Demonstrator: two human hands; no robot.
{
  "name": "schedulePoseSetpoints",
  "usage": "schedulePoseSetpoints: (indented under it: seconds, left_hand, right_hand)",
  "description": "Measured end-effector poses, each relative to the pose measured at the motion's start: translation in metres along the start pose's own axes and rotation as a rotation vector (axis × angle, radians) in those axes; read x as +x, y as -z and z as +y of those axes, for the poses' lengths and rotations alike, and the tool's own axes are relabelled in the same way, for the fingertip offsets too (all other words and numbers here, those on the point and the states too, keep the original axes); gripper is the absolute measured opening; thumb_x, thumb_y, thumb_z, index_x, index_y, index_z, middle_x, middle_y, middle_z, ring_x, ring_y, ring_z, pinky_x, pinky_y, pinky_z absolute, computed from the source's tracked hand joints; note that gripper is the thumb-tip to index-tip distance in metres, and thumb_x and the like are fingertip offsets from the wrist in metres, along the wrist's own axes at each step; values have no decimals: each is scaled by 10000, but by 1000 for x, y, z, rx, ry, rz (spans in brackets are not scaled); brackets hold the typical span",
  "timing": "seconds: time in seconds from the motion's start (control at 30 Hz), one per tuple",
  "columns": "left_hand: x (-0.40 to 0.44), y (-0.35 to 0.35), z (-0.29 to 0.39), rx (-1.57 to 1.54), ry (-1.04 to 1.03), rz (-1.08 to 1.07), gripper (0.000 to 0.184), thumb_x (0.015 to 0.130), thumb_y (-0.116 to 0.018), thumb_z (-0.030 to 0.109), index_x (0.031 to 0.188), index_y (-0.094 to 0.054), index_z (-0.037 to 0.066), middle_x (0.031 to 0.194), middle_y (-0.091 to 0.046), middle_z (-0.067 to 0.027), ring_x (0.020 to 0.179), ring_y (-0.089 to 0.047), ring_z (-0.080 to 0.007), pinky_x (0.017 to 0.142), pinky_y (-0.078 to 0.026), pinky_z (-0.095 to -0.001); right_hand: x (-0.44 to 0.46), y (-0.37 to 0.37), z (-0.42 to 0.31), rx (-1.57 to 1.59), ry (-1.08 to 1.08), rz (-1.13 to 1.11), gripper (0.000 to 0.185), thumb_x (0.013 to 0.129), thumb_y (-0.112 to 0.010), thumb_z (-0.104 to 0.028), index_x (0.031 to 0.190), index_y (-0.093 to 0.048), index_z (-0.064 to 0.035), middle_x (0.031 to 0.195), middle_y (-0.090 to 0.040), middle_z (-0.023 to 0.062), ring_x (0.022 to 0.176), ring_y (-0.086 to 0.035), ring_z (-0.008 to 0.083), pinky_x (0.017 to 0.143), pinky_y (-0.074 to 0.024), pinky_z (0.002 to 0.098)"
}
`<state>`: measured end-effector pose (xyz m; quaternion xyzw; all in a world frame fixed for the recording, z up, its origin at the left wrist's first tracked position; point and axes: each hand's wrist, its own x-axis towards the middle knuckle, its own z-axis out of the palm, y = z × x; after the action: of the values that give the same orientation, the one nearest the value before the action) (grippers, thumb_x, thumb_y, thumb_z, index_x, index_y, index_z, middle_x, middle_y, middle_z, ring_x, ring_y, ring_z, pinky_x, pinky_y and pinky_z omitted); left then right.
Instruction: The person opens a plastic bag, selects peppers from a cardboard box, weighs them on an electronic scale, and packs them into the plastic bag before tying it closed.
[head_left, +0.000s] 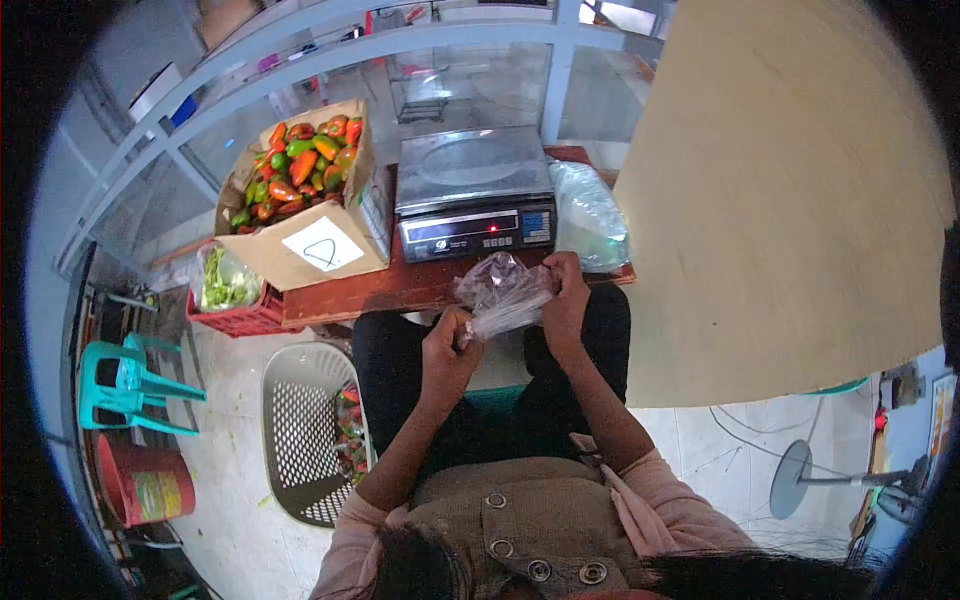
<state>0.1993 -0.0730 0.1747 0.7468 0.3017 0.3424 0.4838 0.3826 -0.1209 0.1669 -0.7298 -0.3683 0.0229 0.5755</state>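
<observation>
A clear plastic bag [508,300] is stretched between my two hands, above my lap and in front of the table edge. My left hand [447,360] is closed on its lower left end. The bag's right side is pinched in my right hand [566,305]. The bag looks crumpled, and I cannot make out anything inside it. Just beyond my hands stands a digital weighing scale [475,190] with a bare metal plate and a small red light. Left of the scale, a cardboard box [300,250] holds red, orange and green peppers [305,165].
A pack of clear plastic [590,215] lies right of the scale on the red-brown table [340,303]. On the floor at left are a perforated basket [305,430] with packed peppers, a red crate [235,318], a green chair [125,380] and a red bucket [145,480]. A large tan board [785,210] fills the right.
</observation>
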Motion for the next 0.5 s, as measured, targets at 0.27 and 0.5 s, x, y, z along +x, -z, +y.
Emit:
schedulePoseSetpoints:
  seconds: [0.27,0.5]
  left_hand:
    - [9,-11,4,191,-284,305,138,703,-597,-37,764,-487,18,684,-490,-59,615,-471,-126,561,-405,-269]
    - [21,-10,-9,115,-157,467,148,759,-606,-1,722,-466,32,608,-482,-73,538,-483,-160,500,-405,-289]
  right_hand:
    - [-5,-15,7,-166,140,-109,242,721,-565,-9,948,-507,-68,842,-585,135,748,-596,353,658,-463,376]
    - [-8,-19,-27,-21,140,-62,193,715,-502,105,870,-489,-10,771,-547,111,708,-579,192,667,-459,297]
